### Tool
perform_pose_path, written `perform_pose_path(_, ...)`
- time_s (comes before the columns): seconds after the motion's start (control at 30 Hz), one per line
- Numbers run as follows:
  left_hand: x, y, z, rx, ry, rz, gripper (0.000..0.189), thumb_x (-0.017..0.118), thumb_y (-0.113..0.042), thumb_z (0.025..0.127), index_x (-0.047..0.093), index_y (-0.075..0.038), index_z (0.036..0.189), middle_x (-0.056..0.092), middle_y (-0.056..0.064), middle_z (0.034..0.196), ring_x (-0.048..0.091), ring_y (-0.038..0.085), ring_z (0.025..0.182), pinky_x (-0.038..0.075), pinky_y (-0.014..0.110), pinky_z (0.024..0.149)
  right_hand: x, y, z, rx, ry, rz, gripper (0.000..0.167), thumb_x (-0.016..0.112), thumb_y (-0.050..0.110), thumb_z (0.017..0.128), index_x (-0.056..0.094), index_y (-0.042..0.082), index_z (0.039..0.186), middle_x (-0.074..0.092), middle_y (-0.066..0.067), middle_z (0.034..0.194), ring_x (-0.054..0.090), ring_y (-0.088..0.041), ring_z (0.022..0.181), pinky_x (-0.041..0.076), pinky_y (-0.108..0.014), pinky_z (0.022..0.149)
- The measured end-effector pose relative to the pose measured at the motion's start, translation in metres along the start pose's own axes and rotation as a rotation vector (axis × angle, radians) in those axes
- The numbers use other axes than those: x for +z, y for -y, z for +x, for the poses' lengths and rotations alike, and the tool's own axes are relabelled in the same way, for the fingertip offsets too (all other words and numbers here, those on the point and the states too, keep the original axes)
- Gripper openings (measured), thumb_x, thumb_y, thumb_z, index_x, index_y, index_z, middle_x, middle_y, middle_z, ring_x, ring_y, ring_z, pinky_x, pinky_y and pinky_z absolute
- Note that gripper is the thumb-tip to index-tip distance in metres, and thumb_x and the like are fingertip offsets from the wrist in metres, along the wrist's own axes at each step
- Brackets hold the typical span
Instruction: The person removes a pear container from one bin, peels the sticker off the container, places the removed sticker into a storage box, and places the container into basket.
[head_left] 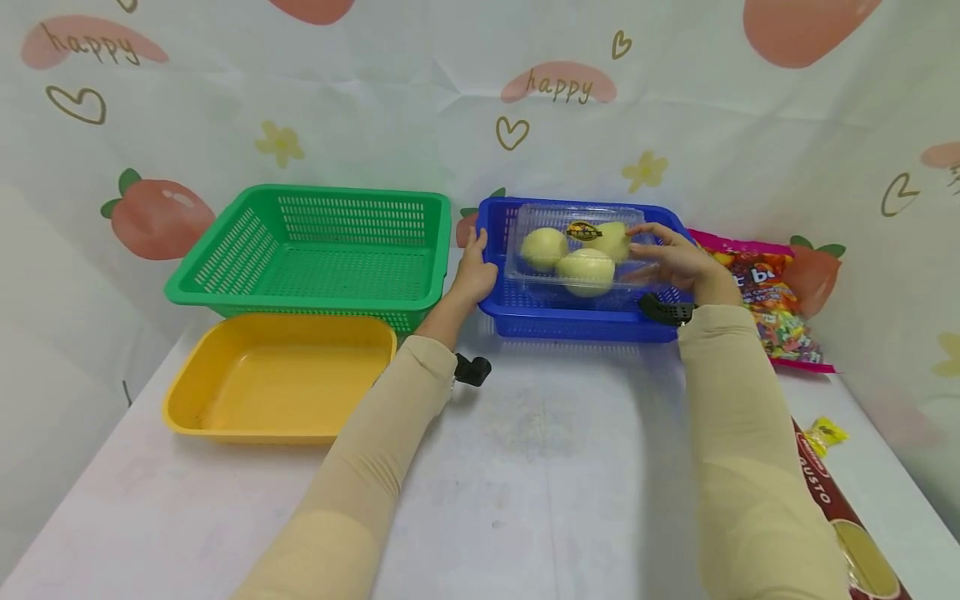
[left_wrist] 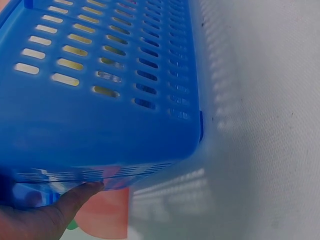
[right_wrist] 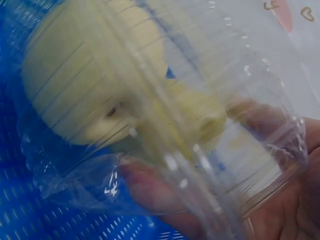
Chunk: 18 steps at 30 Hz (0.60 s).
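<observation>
A clear plastic clamshell box (head_left: 633, 218) holds several pale yellow round fruits (head_left: 587, 271) that look like pears. It sits tilted within the blue slotted basket (head_left: 585, 327); whether it touches the basket floor is hard to tell. My right hand (head_left: 678, 260) grips the box's right end, thumb and fingers visible through the clear plastic in the right wrist view. At the basket's left end, my left hand (head_left: 474, 273) holds the rim. In the left wrist view its thumb (left_wrist: 80, 196) lies along the basket's outer end wall, while most other fingers are out of sight.
To the left stands a green slotted basket (head_left: 352, 275), with a yellow tray (head_left: 292, 375) in front of it. A bright candy bag (head_left: 780, 304) leans at the right. Nearer lie a small yellow wrapped sweet (head_left: 823, 435) and a dark red packet (head_left: 828, 492), partly behind the right sleeve.
</observation>
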<state>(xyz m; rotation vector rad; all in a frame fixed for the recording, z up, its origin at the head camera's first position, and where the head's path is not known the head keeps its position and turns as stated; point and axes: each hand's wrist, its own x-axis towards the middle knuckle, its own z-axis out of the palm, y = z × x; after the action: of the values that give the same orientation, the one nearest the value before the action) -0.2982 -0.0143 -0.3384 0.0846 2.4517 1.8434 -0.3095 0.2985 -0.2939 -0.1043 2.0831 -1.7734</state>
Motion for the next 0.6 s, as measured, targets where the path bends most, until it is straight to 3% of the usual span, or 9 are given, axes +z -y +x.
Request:
perform_pose_path(0.27,-0.001,-0.001,0.000,0.005,0.004,0.030,0.070,0.035,0.007,0.088,0.008,-0.011,0.150,-0.007,0.001,0.159,0.001,0.024,0.146,0.015,0.037,0.118,-0.001,0.012,-0.007,-0.008,-0.007,0.013,0.025,0.051,0.021,0.095,0.044,0.022,0.118,0.041,-0.004,0.112,0.069,-0.016,0.079,0.058,-0.028,0.071)
perform_pose_path(0.6,-0.001,-0.003,-0.001,0.012,0.005,0.040,0.070,0.035,0.007,0.088,0.009,-0.009,0.150,-0.007,0.003,0.159,0.001,0.025,0.146,0.009,0.038,0.119,0.000,0.025,-0.021,-0.068,0.004,0.114,0.021,0.050,0.013,0.095,0.045,0.021,0.113,0.057,-0.001,0.098,0.070,-0.021,0.075,0.058,-0.030,0.067)
